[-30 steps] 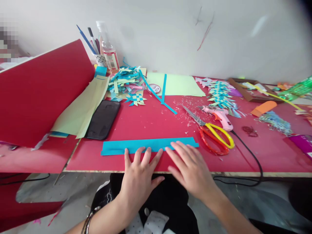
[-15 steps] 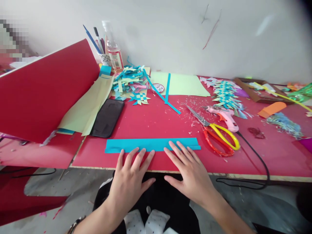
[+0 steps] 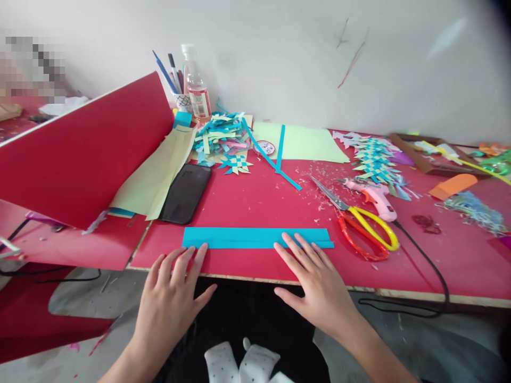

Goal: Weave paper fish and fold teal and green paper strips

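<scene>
A long blue paper strip [image 3: 239,238] lies flat along the front of the red table [image 3: 247,207], with a crease running lengthwise near its lower edge. My left hand [image 3: 171,279] is open at the strip's left end, its fingertips at the lower edge. Spread fingers of my right hand [image 3: 313,274] press on the strip close to its right end. Scissors [image 3: 355,218] with one red and one yellow handle lie to the right of the strip. Behind the strip's left part rests a black phone [image 3: 186,194].
A red board [image 3: 88,154] leans at the left over pale green paper [image 3: 154,175]. Further back are a heap of paper strips [image 3: 223,133], a bottle [image 3: 197,93] and a woven paper piece [image 3: 375,157]. A pink glue gun [image 3: 375,197] trails a black cord off the front edge.
My left hand has slid left along the strip to its left end. My right hand stays near the right end. The view has shifted slightly.
</scene>
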Demonstrator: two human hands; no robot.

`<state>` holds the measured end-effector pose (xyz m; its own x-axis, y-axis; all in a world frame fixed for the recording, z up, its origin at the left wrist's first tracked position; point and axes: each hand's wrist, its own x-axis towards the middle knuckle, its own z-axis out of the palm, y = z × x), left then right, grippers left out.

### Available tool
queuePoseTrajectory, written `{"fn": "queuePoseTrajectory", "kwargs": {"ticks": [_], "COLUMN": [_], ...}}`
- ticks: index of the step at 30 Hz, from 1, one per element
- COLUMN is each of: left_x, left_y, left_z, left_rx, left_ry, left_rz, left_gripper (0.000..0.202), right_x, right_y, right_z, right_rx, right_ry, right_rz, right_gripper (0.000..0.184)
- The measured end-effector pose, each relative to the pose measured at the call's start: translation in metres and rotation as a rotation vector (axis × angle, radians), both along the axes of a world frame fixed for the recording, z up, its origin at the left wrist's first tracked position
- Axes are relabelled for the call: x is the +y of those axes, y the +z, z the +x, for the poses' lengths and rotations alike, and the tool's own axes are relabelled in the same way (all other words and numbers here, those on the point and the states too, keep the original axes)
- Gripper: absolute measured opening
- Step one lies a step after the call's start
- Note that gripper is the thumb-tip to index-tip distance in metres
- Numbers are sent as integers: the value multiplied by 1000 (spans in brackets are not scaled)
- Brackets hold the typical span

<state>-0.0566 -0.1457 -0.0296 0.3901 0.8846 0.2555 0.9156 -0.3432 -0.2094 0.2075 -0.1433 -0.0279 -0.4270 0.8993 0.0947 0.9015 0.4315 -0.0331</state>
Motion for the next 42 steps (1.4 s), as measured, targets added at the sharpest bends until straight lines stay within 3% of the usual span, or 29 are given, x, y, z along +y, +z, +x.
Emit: {"fn": "queuePoseTrajectory", "kwargs": {"ticks": [10,16,18,20,22,27,30,34,38,42], "left_x": [6,1,1,3,10,27,28,24,27,37], "left_y": [1,0,2,5,8,6,3,11,23,26], "left_z": [-18,-31,-24,-9,11,45,46,44,49,54], "left_rx": [-3,-116,-159,-220,-252,-188,-196,-238,-246,-211], "left_ry": [-30,12,-37,-171,-326,-418,-497,-601,-627,-596], "left_rz": [81,207,334,408,285,-26,-20,42,22,6], "left_gripper": [46,51,51,49,47,41,28,18,23,20], "right_x": [0,3,6,8,9,3,-2,-6,0,15], "right_y": [-1,2,4,4,4,0,-2,-3,-3,3], "right_z": [0,1,0,-3,-5,-8,-8,-16,-29,-36], "right_rx": [2,36,50,66,90,178,216,268,296,228], "right_ry": [2,17,22,24,25,-12,-13,115,190,239], "right_rz": [-3,19,32,46,64,151,192,198,288,371], "right_gripper": [63,54,49,46,45,36,30,19,14,16]}}
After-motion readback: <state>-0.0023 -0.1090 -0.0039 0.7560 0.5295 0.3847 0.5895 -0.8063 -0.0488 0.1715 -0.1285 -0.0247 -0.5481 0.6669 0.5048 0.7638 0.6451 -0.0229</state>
